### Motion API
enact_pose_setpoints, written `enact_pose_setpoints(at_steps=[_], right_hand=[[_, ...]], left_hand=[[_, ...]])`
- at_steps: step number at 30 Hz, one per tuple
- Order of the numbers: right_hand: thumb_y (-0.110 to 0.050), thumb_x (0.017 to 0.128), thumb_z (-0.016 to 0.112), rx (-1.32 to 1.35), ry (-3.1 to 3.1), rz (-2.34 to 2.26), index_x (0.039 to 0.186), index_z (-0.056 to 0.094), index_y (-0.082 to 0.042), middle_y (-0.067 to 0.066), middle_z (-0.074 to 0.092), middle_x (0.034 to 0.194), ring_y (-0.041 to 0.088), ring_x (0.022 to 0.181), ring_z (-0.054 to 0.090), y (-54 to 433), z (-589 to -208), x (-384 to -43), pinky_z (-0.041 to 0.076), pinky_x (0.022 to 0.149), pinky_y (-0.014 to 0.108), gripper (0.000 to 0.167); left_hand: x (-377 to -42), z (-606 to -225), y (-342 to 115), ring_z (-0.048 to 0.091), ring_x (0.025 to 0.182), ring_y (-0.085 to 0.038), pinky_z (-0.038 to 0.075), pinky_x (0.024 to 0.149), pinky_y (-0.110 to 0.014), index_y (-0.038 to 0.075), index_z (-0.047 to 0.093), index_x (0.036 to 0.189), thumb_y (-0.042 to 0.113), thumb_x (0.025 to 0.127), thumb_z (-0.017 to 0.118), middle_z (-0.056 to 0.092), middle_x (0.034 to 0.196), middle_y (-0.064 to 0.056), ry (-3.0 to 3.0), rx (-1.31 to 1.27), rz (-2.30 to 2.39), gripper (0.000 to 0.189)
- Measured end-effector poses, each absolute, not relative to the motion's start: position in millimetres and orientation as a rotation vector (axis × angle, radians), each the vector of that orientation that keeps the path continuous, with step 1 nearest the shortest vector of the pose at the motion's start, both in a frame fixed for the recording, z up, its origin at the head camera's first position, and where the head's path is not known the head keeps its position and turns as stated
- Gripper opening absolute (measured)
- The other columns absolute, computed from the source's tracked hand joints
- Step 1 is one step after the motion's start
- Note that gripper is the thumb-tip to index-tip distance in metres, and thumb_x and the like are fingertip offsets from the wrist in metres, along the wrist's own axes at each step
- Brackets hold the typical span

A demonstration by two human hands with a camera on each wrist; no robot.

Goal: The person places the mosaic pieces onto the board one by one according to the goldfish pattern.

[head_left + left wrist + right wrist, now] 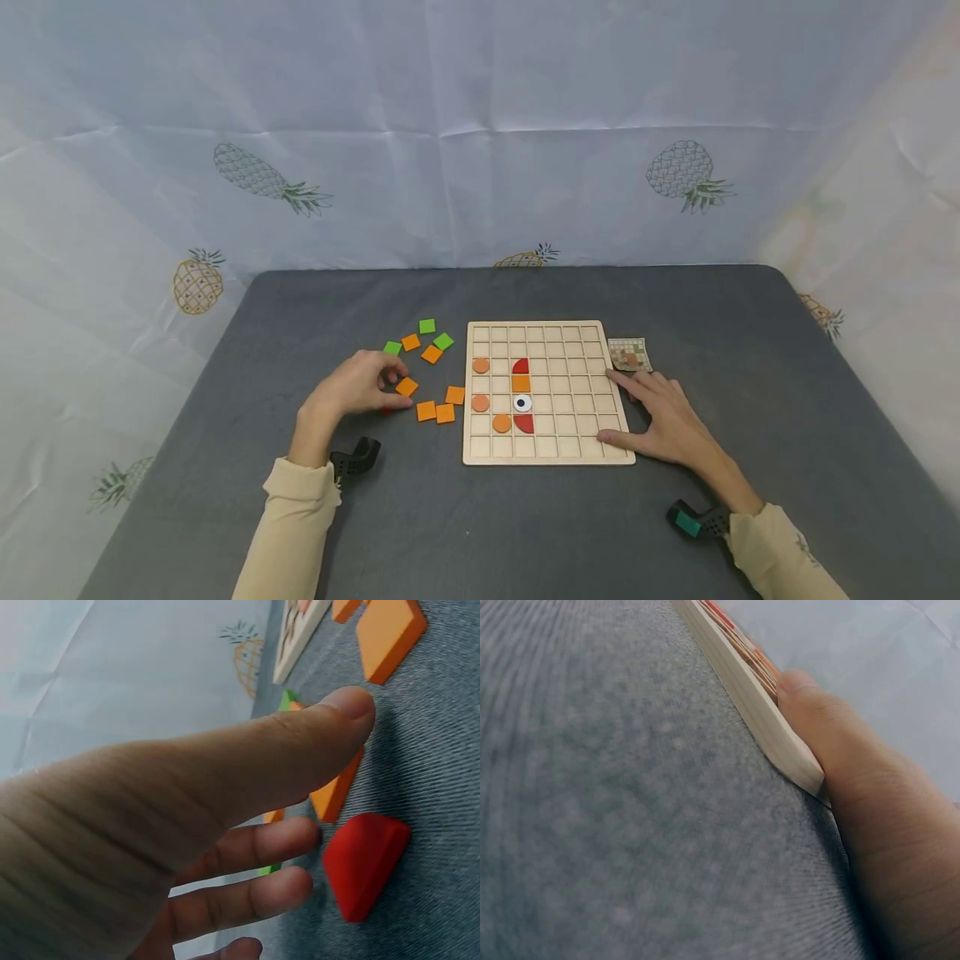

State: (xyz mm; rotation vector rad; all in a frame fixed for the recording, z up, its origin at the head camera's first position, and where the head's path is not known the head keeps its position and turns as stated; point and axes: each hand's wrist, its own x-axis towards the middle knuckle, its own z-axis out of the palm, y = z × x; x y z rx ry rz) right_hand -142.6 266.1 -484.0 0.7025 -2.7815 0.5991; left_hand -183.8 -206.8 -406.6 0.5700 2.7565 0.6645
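My left hand hovers among loose tiles left of the board, its thumb and fingers apart with nothing held between them. Close to its fingertips lies an orange square tile. A red piece with a curved side lies just below the fingers in the left wrist view; the hand mostly covers it in the head view. My right hand rests on the right edge of the wooden grid board, thumb and index finger spread along it. The right thumb lies over the rim near a corner.
On the board sit orange discs, an orange square, two red quarter-round pieces and a white eye disc. Green tiles and several orange tiles lie left of it. A small pattern card lies right of the board.
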Motion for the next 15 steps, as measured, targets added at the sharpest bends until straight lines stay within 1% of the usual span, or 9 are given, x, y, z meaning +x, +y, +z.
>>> enact_pose_setpoints(at_steps=[3,6,10,15], right_hand=[[-0.054,0.07,0.088,0.705,-2.782,0.6,0.151,0.052,-0.015,0.015,0.065,0.123,0.019,0.093,0.052,265.9,-484.0,-142.7,0.03,0.08,0.039,0.097],[-0.054,0.07,0.088,0.702,-2.79,0.602,0.151,0.051,-0.016,0.016,0.064,0.126,0.019,0.092,0.051,265.1,-482.7,-142.7,0.029,0.079,0.038,0.097],[-0.053,0.07,0.088,0.694,-2.798,0.601,0.151,0.051,-0.016,0.02,0.061,0.137,0.023,0.096,0.054,264.3,-481.2,-142.1,0.03,0.08,0.038,0.096],[-0.052,0.07,0.088,0.694,-2.799,0.594,0.151,0.052,-0.016,0.022,0.058,0.142,0.025,0.101,0.055,264.0,-481.2,-141.8,0.029,0.081,0.037,0.095]], left_hand=[[-185.0,-409.2,-205.0,0.062,0.084,-0.016,0.056,0.079,-0.037,0.005,0.074,0.107,0.026,0.082,0.087,0.07,0.094,-0.007,2.758,0.57,0.648,0.035],[-185.6,-410.0,-203.9,0.062,0.082,-0.015,0.055,0.078,-0.035,0.006,0.073,0.106,0.026,0.082,0.087,0.07,0.091,-0.005,2.76,0.57,0.646,0.033],[-186.2,-410.8,-203.5,0.062,0.08,-0.013,0.055,0.075,-0.033,0.007,0.073,0.105,0.023,0.084,0.085,0.07,0.09,-0.005,2.752,0.577,0.657,0.03],[-186.0,-410.2,-204.0,0.06,0.077,-0.011,0.053,0.072,-0.029,0.006,0.073,0.108,0.018,0.086,0.083,0.071,0.089,-0.005,2.724,0.594,0.671,0.027]])
